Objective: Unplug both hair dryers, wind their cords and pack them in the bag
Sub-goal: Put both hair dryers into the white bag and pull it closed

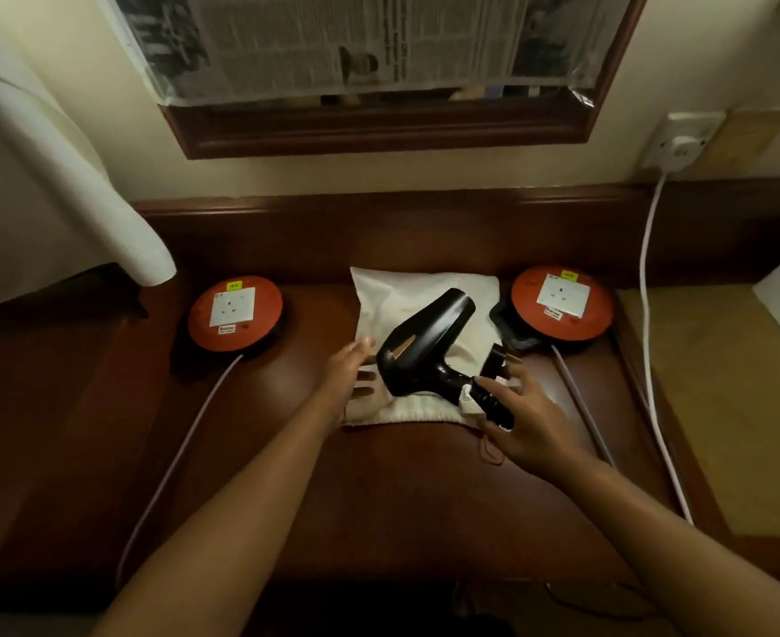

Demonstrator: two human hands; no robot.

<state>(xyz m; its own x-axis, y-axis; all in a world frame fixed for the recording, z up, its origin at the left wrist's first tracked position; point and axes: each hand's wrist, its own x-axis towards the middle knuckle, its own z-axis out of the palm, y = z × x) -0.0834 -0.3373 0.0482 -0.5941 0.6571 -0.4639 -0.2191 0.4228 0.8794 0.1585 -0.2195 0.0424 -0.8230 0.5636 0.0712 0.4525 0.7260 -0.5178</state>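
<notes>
- Black hair dryer (425, 347) lies mid-frame on the white cloth bag (392, 296), its plug (498, 358) beside the handle.
- Left hand (349, 367) rests flat, fingers straight, on the bag's left edge.
- Right hand (523, 418) hovers spread at the dryer's handle, gripping nothing.

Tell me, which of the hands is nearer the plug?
The right hand: its fingers reach beside the plug, by the dryer handle. The left hand rests on the bag across the dryer.

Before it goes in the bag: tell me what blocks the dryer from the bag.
Nothing visible. The dryer lies on top of the bag, with both hands beside it. The bag's opening is not clearly visible.
</notes>
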